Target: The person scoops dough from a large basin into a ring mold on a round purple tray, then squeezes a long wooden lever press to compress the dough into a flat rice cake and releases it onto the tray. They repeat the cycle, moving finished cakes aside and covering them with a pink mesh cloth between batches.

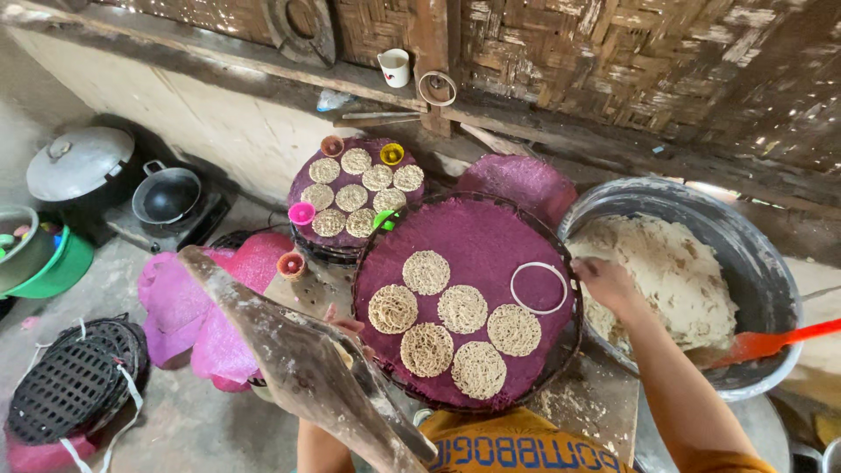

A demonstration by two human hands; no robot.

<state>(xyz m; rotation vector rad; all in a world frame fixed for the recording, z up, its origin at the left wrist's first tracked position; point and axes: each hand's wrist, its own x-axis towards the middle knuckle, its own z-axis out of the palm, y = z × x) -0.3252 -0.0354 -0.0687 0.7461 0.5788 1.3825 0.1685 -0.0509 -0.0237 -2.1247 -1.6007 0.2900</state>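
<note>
Noodle rounds (462, 308), six of them, lie on the purple mesh tray (491, 236) as I watch my right hand (604, 282), just right of that tray, curl over the pale strands in the big metal basin (771, 263); whether it has closed on any I cannot tell. My left hand (346, 326), at the tray's left edge, is mostly hidden behind a floury wooden board (298, 359), grip unclear. A white ring mould (539, 287) rests empty on the tray beside the rounds. I judge a small, loose pinch, dropped inside the ring, would keep shapes even.
</note>
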